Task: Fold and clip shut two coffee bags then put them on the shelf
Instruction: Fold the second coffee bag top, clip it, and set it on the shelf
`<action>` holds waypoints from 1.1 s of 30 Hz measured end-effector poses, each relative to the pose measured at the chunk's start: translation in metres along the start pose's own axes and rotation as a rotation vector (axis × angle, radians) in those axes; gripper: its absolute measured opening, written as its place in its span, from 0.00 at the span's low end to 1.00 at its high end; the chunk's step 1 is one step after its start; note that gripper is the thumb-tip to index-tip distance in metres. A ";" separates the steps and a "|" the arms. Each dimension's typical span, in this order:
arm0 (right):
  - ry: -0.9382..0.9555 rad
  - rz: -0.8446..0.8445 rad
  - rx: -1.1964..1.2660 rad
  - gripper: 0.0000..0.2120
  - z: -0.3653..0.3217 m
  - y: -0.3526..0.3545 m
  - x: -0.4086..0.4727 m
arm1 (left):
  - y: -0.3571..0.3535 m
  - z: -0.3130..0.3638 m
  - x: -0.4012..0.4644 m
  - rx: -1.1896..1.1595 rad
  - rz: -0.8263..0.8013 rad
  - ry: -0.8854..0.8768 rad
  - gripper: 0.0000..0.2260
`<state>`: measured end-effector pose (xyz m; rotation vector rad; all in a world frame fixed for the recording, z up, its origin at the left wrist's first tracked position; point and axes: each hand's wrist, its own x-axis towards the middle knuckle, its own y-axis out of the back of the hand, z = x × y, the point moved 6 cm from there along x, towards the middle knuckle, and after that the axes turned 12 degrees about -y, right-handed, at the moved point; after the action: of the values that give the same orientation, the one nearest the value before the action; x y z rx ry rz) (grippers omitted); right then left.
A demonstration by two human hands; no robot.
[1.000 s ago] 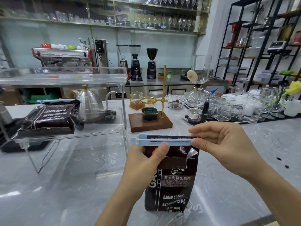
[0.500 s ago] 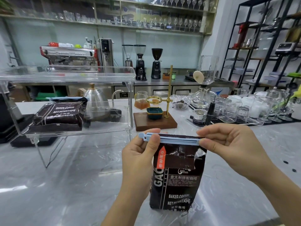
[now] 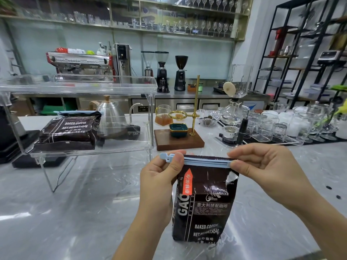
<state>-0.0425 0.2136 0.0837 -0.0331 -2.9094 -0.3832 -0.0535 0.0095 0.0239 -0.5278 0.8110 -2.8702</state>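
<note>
Clear acrylic shelf [image 3: 150, 109] stands on the marble counter [image 3: 75, 212], lower tier holding one clipped coffee bag [image 3: 69, 131] lying flat. Second coffee bag [image 3: 204, 201] upright on counter, near edge. Left hand [image 3: 161, 175] and right hand [image 3: 266, 169] each pinch one end of the blue sealing clip [image 3: 202, 162] across its folded top.

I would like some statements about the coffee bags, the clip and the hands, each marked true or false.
1. One coffee bag already lies on the clear shelf. True.
2. The upright coffee bag stands on the counter. True.
3. The blue clip sits across the bottom of the upright bag. False: it runs across the folded top.
4. Only the left hand touches the clip. False: the right hand pinches its other end.
5. The bag on the shelf has no clip. False: a blue clip shows along its far edge.
</note>
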 end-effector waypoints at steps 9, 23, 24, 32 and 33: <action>0.012 0.005 0.074 0.11 0.007 -0.001 0.000 | 0.001 -0.001 0.001 0.007 -0.028 0.021 0.09; -0.133 0.023 0.348 0.13 0.061 -0.049 -0.017 | 0.000 -0.025 -0.009 0.239 -0.193 -0.015 0.10; -0.135 0.033 0.367 0.13 0.063 -0.050 -0.016 | 0.000 -0.026 -0.009 0.247 -0.181 -0.024 0.12; -0.125 0.149 0.367 0.14 0.081 -0.060 -0.018 | -0.002 -0.032 -0.012 0.310 -0.129 -0.130 0.07; -0.132 0.152 0.365 0.17 0.087 -0.063 -0.020 | -0.001 -0.035 -0.015 0.342 -0.139 -0.136 0.08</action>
<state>-0.0432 0.1752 -0.0188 -0.2285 -3.0309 0.1830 -0.0522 0.0299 -0.0078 -0.7470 0.2631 -2.9630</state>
